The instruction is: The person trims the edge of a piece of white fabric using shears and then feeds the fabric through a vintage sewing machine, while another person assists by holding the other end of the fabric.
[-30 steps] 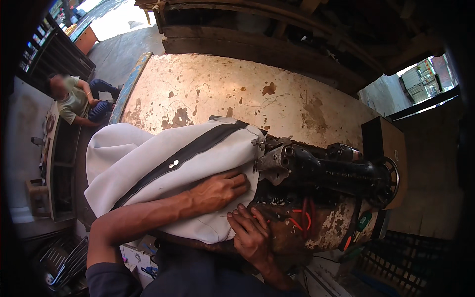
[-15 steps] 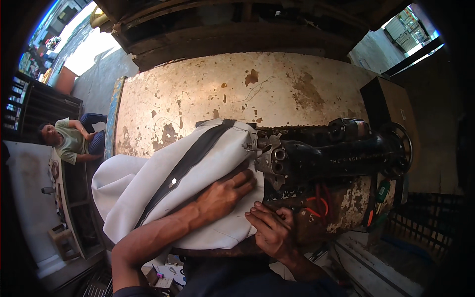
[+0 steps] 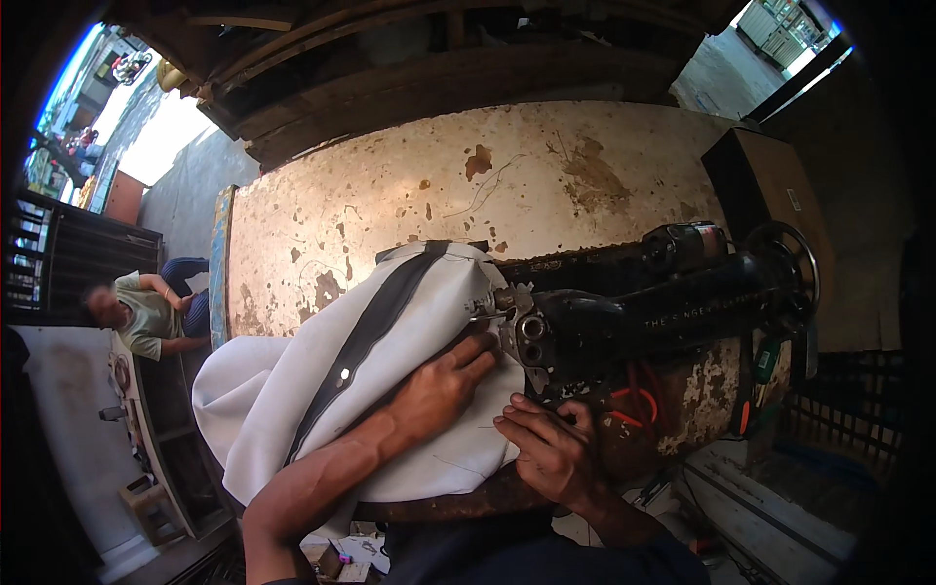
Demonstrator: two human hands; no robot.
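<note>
A large white piece of material (image 3: 283, 385) with a dark zip-like strip (image 3: 366, 336) across it lies bunched at the needle end of a black sewing machine (image 3: 643, 312). My left hand (image 3: 444, 385) grips this material close to the machine's head; its fingertips vanish into a fold near the presser foot. At the near right edge of the material is my right hand (image 3: 554, 450), fingers bent together against that edge. Its thumb is hidden. A small shiny metal piece (image 3: 344, 374) sits on the dark strip, and a fine thread shows by my right fingertips.
Beyond the machine spreads a worn, stained tabletop (image 3: 390, 175) with loose threads. Orange-handled scissors (image 3: 634, 405) lie right of my right hand. A cardboard box (image 3: 760, 190) stands at the far right, and another person (image 3: 151, 307) sits beyond the table's left end.
The whole view has tilted and shifted a little. Both hands stay in nearly the same places against the material and the machine. The seated person's head has moved slightly.
</note>
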